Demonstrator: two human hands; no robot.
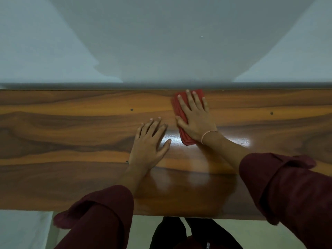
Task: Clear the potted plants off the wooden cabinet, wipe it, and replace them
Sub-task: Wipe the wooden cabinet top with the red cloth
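Cabinet top (71, 141): cloth (176, 106) lengthwise toward wall (161, 42)

One wooden cabinet (62, 141), top only, across the middle of the frame. One red cloth (186, 139), folded, right of centre. Two hands: left hand (149, 146) at centre, right hand (195, 119) just right of it. Two rolled maroon sleeves: left sleeve (100, 212) lower left, right sleeve (287, 186) lower right. One thin wristband (208, 133), right of centre. Three small dark dots on the wood: (131, 109), (271, 113), (127, 161). One pale wall (161, 42) across the top.
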